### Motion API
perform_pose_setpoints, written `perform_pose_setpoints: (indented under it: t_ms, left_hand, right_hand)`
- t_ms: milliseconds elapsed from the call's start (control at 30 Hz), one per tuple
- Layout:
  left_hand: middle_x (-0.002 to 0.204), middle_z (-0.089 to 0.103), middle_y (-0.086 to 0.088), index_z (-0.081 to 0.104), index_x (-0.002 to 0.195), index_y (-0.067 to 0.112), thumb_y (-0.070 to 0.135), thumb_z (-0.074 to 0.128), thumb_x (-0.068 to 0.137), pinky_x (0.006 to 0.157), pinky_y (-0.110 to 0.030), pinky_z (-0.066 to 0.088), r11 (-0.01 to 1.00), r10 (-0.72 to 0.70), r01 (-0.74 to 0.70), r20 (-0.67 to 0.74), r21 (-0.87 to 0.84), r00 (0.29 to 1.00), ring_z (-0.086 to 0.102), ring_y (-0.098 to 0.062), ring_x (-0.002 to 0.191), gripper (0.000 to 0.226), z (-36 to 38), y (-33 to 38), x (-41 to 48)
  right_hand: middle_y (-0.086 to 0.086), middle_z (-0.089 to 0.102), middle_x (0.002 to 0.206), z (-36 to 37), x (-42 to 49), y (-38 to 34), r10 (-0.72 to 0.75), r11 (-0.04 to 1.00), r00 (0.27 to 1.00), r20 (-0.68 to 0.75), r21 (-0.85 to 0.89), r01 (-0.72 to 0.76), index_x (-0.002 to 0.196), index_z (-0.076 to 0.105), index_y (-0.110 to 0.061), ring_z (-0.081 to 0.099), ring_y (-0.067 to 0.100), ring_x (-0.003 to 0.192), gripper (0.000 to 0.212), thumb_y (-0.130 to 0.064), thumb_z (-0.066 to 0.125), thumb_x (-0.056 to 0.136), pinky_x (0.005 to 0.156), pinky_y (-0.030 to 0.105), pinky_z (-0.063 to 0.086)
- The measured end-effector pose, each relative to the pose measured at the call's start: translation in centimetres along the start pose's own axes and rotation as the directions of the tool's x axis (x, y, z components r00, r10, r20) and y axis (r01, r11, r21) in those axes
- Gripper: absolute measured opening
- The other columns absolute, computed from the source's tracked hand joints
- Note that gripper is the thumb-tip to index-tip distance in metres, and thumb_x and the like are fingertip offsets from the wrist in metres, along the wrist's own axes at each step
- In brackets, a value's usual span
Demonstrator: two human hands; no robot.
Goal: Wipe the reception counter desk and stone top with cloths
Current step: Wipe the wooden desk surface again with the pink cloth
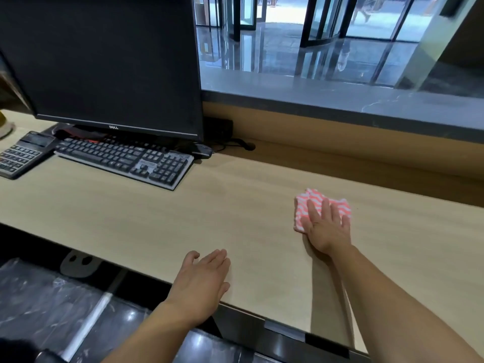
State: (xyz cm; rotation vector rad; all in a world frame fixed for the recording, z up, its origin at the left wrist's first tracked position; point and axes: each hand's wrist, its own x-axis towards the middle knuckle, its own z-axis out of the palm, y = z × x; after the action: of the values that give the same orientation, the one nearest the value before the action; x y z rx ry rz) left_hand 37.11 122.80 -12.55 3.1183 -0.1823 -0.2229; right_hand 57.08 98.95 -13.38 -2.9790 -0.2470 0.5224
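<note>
On the right part of the tabletop (157, 218), the straight, spread fingers (313, 206) of the R hand (327, 229) are laid flat on a pink-and-white zigzag cloth (340, 205). The cloth is pressed to the wood, not clenched or pinched. It is crumpled and lies well apart from the near edge, approx. midway btwn that edge and the raised back panel. Fingers (218, 258) of the L hand (201, 281) are held straight and together, released, w/ nothing grasped. That hand is placed at the near edge of the tabletop, palm turned partly inward; whether it touches the wood cannot be told. Both forearms are seen bare. Further left, a dark keyboard (125, 159) is set on the tabletop below a black monitor (104, 61) w/ a dark screen, and a calculator (21, 155) is placed just beside the keyboard's left end. Behind the back panel, a grey veined stone top (340, 100) is seen higher up, w/ a glossy lobby floor (275, 53) and glass doors (322, 19) beyond.
</note>
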Motion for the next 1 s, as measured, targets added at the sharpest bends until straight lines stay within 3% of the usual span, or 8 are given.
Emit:
perform_pose_setpoints:
  t_ms: [67, 133, 300, 400, 533, 667, 800, 1000]
  left_hand:
    - [0.128, 0.064, 0.005, 0.071, 0.112, 0.025, 0.040, 0.058, 0.074, 0.086, -0.040, 0.050, 1.000, 0.019, -0.019, 0.029, -0.005, 0.999, 0.062, -0.007, 0.115, 0.042, 0.5, -0.3, -0.7]
    - [0.116, 0.070, 0.005, 0.076, 0.100, 0.026, 0.042, 0.060, 0.065, 0.078, -0.036, 0.054, 1.000, -0.008, 0.008, 0.046, 0.000, 0.999, 0.067, -0.006, 0.104, 0.041, 1.0, -0.6, -1.7]
    - [0.114, 0.071, 0.005, 0.075, 0.100, 0.025, 0.040, 0.044, 0.075, 0.084, -0.037, 0.036, 0.999, -0.025, 0.025, 0.009, 0.036, 1.000, 0.068, -0.008, 0.103, 0.043, 1.1, -1.9, -4.0]
    - [0.112, 0.071, 0.008, 0.072, 0.104, 0.028, 0.041, 0.071, 0.064, 0.082, -0.038, 0.047, 0.997, -0.068, 0.069, -0.036, 0.022, 0.997, 0.067, -0.006, 0.104, 0.043, 0.8, -2.4, -5.5]
    - [0.111, 0.072, 0.007, 0.073, 0.106, 0.024, 0.036, 0.084, 0.054, 0.085, -0.037, 0.033, 0.996, -0.076, 0.079, -0.062, 0.052, 0.995, 0.068, -0.009, 0.103, 0.055, 0.7, -3.1, -6.3]
    - [0.119, 0.069, 0.006, 0.071, 0.107, 0.026, 0.037, 0.079, 0.064, 0.083, -0.042, 0.050, 0.994, -0.060, 0.062, -0.025, 0.094, 0.998, 0.064, -0.008, 0.111, 0.045, -1.3, -1.7, -5.9]
    - [0.159, 0.023, 0.006, 0.033, 0.147, 0.023, 0.030, 0.035, 0.101, 0.113, -0.043, 0.013, 0.999, -0.018, 0.017, 0.034, 0.038, 0.999, 0.016, -0.007, 0.147, 0.046, -2.2, 0.1, -5.1]
    - [0.162, 0.014, 0.006, 0.025, 0.150, 0.023, 0.030, 0.030, 0.103, 0.115, -0.041, 0.007, 0.999, -0.035, 0.034, 0.048, 0.011, 0.998, 0.008, -0.007, 0.148, 0.048, -2.5, 0.8, -5.5]
  right_hand:
    - [0.003, -0.023, 0.160, 0.4, -0.6, -1.6, 0.028, 0.999, 1.000, -0.006, 0.016, -0.028, 0.154, -0.010, -0.035, -0.020, 0.024, 0.147, 0.057, -0.049, 0.013, 0.103, 0.118, 0.047, -0.010]
    - [0.004, -0.024, 0.159, 1.3, -1.4, -4.2, -0.015, 1.000, 1.000, -0.021, 0.003, 0.015, 0.154, -0.010, -0.034, -0.021, 0.025, 0.147, 0.058, -0.049, 0.013, 0.103, 0.118, 0.047, -0.011]
    - [0.005, -0.027, 0.157, 4.9, -5.5, -13.2, -0.280, 0.959, 0.960, -0.008, -0.058, 0.279, 0.153, -0.014, -0.033, -0.026, 0.028, 0.145, 0.057, -0.047, 0.009, 0.103, 0.115, 0.049, -0.018]
    - [0.005, -0.028, 0.157, 6.8, -8.3, -17.6, -0.420, 0.901, 0.907, 0.040, -0.098, 0.421, 0.153, -0.012, -0.033, -0.029, 0.026, 0.143, 0.057, -0.046, 0.011, 0.103, 0.115, 0.051, -0.019]
    - [0.002, -0.026, 0.158, 6.9, -9.3, -18.3, -0.459, 0.879, 0.885, 0.082, -0.105, 0.465, 0.153, -0.009, -0.035, -0.027, 0.022, 0.145, 0.058, -0.047, 0.017, 0.103, 0.115, 0.047, -0.018]
    - [0.001, -0.024, 0.159, 6.1, -8.6, -14.7, -0.388, 0.914, 0.919, 0.067, -0.097, 0.393, 0.153, -0.009, -0.037, -0.024, 0.021, 0.146, 0.058, -0.049, 0.017, 0.103, 0.117, 0.046, -0.015]
    - [0.000, -0.024, 0.159, 4.9, -8.1, -8.7, -0.213, 0.976, 0.977, 0.016, -0.047, 0.214, 0.152, -0.011, -0.037, -0.021, 0.022, 0.147, 0.058, -0.049, 0.015, 0.102, 0.117, 0.045, -0.013]
    - [0.002, -0.026, 0.159, 3.3, -8.9, -1.1, 0.022, 1.000, 1.000, 0.021, 0.013, -0.022, 0.153, -0.014, -0.035, -0.022, 0.023, 0.147, 0.058, -0.049, 0.012, 0.103, 0.119, 0.046, -0.010]
